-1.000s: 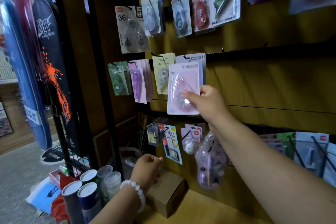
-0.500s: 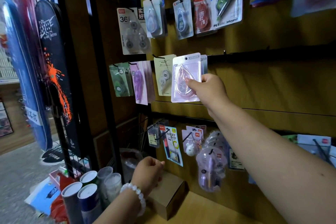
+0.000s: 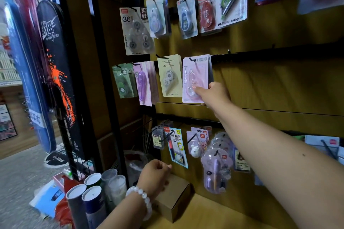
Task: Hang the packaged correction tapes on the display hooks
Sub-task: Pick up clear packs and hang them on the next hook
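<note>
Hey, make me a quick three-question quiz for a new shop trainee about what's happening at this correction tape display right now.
1. True or false: the right hand grips the pink correction tape pack at its lower right corner.
2. Which pack hangs directly left of the pink one? A) cream pack B) red pack C) green pack
3. Fill in: the left hand, wearing a white bead bracelet, is closed in a loose fist above a cardboard ____.

Key
1. True; the pack's top is up at its hook.
2. A.
3. box.
</note>
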The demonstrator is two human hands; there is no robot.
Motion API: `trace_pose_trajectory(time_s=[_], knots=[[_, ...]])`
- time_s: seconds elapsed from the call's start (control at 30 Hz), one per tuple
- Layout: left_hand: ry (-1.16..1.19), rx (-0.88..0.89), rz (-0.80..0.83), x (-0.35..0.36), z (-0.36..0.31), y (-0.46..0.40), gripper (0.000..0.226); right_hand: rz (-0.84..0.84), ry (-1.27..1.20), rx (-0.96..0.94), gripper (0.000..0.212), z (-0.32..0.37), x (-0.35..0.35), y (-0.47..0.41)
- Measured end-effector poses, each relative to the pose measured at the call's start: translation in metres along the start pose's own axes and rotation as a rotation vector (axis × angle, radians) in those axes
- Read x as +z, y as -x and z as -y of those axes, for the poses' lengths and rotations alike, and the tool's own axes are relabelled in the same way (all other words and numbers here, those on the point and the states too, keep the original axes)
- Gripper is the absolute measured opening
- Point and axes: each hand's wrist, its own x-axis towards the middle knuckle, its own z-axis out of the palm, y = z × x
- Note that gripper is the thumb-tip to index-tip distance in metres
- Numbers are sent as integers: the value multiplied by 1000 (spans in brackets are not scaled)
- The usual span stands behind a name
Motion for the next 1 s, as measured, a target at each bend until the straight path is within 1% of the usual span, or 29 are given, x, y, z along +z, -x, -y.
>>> trace_pose_trajectory(time_s=[0.17, 0.27, 0.4, 0.53, 0.67, 0.73, 0.83, 0.93, 1.0], knots=[[-23, 2, -3, 0, 1, 6, 19, 82, 49, 30, 27, -21, -3, 17], [-64, 13, 10, 2, 0, 12, 20, 105, 70, 43, 31, -28, -6, 31], [-155, 26, 3, 3, 6, 18, 18, 130, 112, 6, 30, -40, -8, 55], [-308, 58, 2, 10, 17, 26, 17, 138, 164, -40, 31, -61, -9, 85], [-529, 77, 22, 18, 30, 35, 17, 209, 202, -69, 29, -88, -4, 127], [-600, 75, 45, 24, 42, 37, 20, 254, 229, -47, 30, -106, 2, 144], [-650, 32, 78, 35, 60, 37, 17, 301, 301, -1, 33, -137, 10, 163], [-695, 9, 142, 51, 77, 34, 13, 349, 413, 75, 36, -171, 12, 176], [-726, 2, 184, 61, 87, 32, 16, 376, 450, 128, 37, -199, 11, 178]])
